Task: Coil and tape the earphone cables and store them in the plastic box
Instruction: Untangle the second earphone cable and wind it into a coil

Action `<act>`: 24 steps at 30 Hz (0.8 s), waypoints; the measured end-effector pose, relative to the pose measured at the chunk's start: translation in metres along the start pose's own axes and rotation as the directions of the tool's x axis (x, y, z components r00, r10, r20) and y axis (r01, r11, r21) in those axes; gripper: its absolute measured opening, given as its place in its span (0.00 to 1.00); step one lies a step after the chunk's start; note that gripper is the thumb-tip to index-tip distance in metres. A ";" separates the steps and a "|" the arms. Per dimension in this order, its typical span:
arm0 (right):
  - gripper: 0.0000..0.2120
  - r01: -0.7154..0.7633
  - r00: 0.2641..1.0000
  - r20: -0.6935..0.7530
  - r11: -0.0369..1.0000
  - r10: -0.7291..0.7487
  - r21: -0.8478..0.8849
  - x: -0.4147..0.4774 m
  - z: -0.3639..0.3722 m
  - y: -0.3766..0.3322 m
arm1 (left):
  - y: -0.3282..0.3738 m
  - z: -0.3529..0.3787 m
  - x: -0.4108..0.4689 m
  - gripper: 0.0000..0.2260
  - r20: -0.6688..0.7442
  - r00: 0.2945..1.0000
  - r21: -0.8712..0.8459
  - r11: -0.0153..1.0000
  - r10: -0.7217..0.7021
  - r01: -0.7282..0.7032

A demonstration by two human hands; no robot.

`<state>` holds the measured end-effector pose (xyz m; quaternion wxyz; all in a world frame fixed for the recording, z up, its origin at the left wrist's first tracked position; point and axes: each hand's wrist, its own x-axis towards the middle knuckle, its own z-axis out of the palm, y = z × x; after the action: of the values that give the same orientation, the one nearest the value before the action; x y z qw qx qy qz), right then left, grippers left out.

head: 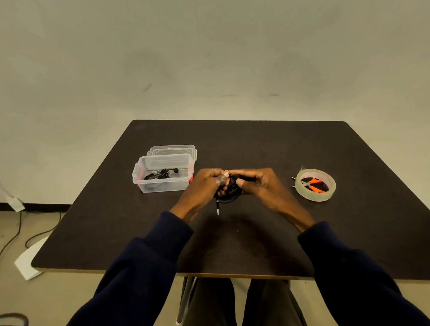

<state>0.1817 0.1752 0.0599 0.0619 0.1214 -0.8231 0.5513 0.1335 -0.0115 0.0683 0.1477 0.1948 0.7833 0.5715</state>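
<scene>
A coiled black earphone cable hangs between both hands over the middle of the dark table. My left hand grips the coil from the left, fingers curled round it. My right hand pinches the coil's top from the right. The cable's jack plug dangles below the left hand. A clear plastic box stands open at the left, with another black earphone bundle inside. A roll of clear tape lies at the right.
The box's clear lid lies just behind the box. Orange-handled scissors lie inside the tape roll's ring. Cables trail over the floor at the left, beside a white stand base.
</scene>
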 end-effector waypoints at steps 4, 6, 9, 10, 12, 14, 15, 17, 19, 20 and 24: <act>0.15 0.035 0.999 -0.023 0.999 -0.034 0.016 -0.002 -0.002 0.002 | -0.003 0.003 0.001 0.18 -0.038 0.999 -0.012 1.000 0.001 -0.002; 0.15 0.064 0.996 -0.057 0.998 -0.064 0.000 -0.002 0.000 0.003 | -0.004 0.004 0.001 0.19 -0.041 0.999 -0.092 0.996 -0.019 0.015; 0.17 0.081 0.992 -0.101 0.997 -0.080 0.008 -0.003 0.005 0.003 | -0.003 0.008 0.003 0.16 -0.044 0.994 -0.353 0.932 -0.102 0.080; 0.18 0.073 0.991 -0.112 0.997 -0.070 0.017 -0.004 0.007 0.003 | -0.002 0.010 0.003 0.15 -0.028 0.990 -0.455 0.884 -0.139 0.111; 0.21 0.069 0.989 -0.134 0.998 -0.069 -0.005 -0.006 0.009 0.003 | -0.001 0.014 0.003 0.16 0.009 0.982 -0.584 0.796 -0.188 0.158; 0.21 0.087 0.985 -0.144 0.995 -0.094 -0.053 -0.008 0.011 0.003 | -0.003 0.016 0.003 0.17 0.024 0.979 -0.628 0.759 -0.203 0.173; 0.20 0.098 0.984 -0.143 0.992 -0.109 -0.078 -0.009 0.010 0.002 | -0.005 0.016 0.004 0.17 0.025 0.979 -0.638 0.751 -0.201 0.170; 0.19 0.112 0.983 -0.131 0.983 -0.131 -0.143 -0.009 0.009 -0.001 | -0.005 0.016 0.003 0.16 0.028 0.981 -0.623 0.763 -0.193 0.168; 0.20 0.130 0.978 -0.128 0.963 -0.163 -0.235 -0.009 0.007 -0.003 | -0.006 0.017 0.001 0.15 0.050 0.982 -0.621 0.764 -0.181 0.173; 0.20 0.148 0.974 -0.130 0.951 -0.188 -0.273 -0.010 0.007 -0.004 | -0.006 0.017 0.001 0.15 0.055 0.983 -0.622 0.764 -0.176 0.172; 0.18 0.249 0.931 -0.128 0.852 -0.342 -0.461 -0.012 0.007 0.001 | -0.005 0.018 0.001 0.14 0.071 0.983 -0.583 0.792 -0.171 0.180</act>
<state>0.1932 0.1703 0.0534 0.2564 0.1724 -0.8860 0.3457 0.1400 0.0024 0.0581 0.2585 0.0705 0.5820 0.7678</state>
